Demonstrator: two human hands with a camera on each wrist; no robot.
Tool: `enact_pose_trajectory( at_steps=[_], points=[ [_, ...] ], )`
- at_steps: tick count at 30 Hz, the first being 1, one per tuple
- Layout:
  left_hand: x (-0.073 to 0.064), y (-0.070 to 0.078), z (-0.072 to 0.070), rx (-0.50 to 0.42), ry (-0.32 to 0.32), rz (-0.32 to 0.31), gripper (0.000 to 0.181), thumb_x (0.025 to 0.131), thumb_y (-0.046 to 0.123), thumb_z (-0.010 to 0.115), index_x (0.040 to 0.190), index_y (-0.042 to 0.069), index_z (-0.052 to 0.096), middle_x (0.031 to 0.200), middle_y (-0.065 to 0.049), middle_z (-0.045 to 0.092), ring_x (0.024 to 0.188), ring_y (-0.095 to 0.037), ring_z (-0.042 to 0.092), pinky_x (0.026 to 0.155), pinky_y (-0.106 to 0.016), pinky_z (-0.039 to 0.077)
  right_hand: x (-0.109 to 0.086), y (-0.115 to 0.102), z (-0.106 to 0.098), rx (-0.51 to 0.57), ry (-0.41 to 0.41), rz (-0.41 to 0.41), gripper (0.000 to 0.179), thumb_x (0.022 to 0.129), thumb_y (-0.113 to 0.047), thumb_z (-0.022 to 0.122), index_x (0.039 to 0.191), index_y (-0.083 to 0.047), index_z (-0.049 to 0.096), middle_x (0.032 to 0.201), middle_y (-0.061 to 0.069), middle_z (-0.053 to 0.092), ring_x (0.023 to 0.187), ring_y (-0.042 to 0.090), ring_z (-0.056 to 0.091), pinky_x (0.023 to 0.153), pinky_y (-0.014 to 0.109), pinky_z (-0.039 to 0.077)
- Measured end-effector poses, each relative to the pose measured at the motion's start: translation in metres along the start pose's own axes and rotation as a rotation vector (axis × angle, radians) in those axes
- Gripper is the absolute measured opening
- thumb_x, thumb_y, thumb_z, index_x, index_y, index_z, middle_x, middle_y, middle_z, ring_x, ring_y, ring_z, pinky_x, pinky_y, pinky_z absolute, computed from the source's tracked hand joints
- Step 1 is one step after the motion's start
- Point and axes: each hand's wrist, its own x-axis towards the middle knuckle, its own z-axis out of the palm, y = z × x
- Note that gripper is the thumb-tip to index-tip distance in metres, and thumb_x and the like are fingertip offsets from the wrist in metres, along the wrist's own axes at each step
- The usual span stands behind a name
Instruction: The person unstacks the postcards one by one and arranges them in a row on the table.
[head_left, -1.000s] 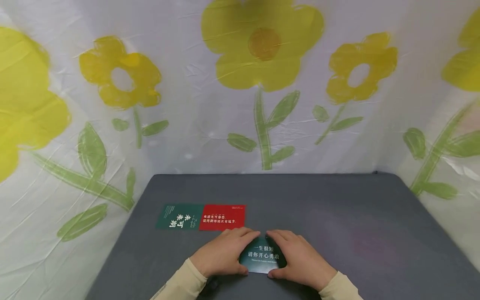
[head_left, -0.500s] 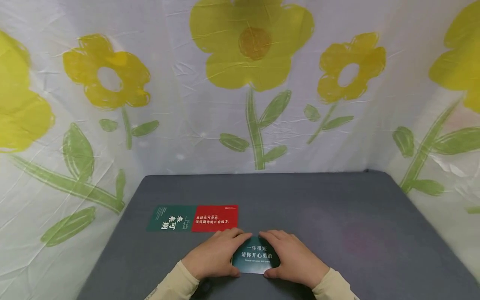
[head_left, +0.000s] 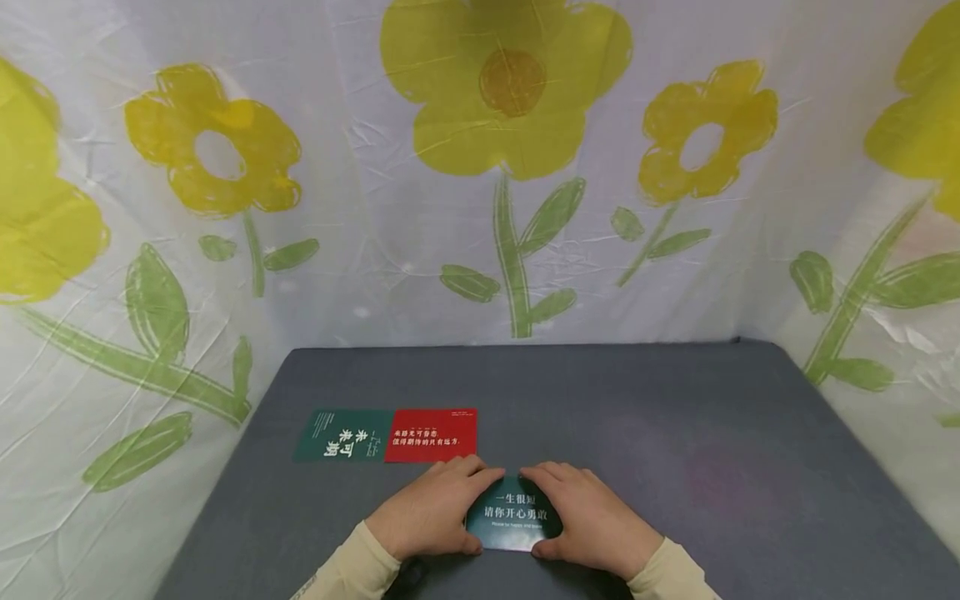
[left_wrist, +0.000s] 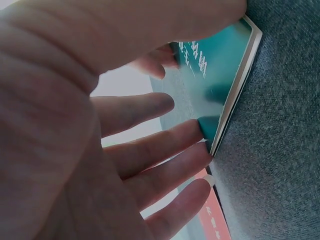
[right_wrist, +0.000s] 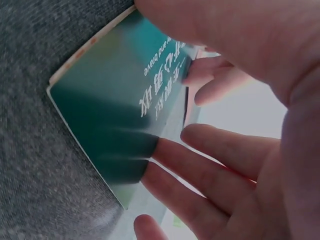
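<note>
A small stack of dark green postcards [head_left: 512, 527] with white lettering lies on the grey table at the near middle. My left hand [head_left: 431, 510] holds its left side, thumb at the near edge and fingers at the far edge. From the other side my right hand [head_left: 595, 518] holds it the same way. The left wrist view shows the layered edge of the postcard stack [left_wrist: 225, 75] close over the cloth, with fingertips right at its rim. In the right wrist view, two fingertips meet the far part of the green top postcard [right_wrist: 105, 115].
Farther back on the left, a green postcard [head_left: 345, 435] and a red postcard [head_left: 431, 435] lie side by side, edges meeting. The grey table [head_left: 615, 392] ends at a white curtain [head_left: 360, 208] printed with yellow flowers.
The head view has turned slightly right, so the scene sits farther left in it. Both hands keep their hold on the postcard stack, with almost no movement.
</note>
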Motion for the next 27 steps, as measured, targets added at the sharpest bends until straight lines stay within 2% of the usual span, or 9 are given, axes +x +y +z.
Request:
enact_pose_trajectory(
  at_steps=[13, 27],
  points=[
    [-0.0001, 0.0005, -0.0004, 0.015, 0.008, 0.004, 0.091, 0.073, 0.044, 0.097, 0.154, 0.021, 0.06, 0.134, 0.004, 0.064, 0.112, -0.01, 0.058, 0.102, -0.033, 0.057, -0.0014, -0.0015, -0.0048, -0.016, -0.003, 0.022, 0.086, 0.073, -0.042, 0.099, 0.145, -0.013, 0.063, 0.14, 0.003, 0.069, 0.122, 0.025, 0.067, 0.109, 0.059, 0.054],
    [-0.0008, 0.002, -0.0037, 0.002, 0.01, -0.007, 0.093, 0.074, 0.046, 0.097, 0.155, 0.021, 0.059, 0.144, 0.001, 0.065, 0.126, -0.018, 0.061, 0.111, -0.041, 0.056, -0.002, 0.0015, -0.0082, -0.017, 0.0, 0.01, 0.084, 0.073, -0.041, 0.099, 0.145, -0.014, 0.064, 0.141, 0.003, 0.07, 0.125, 0.026, 0.067, 0.112, 0.058, 0.052]
  ],
)
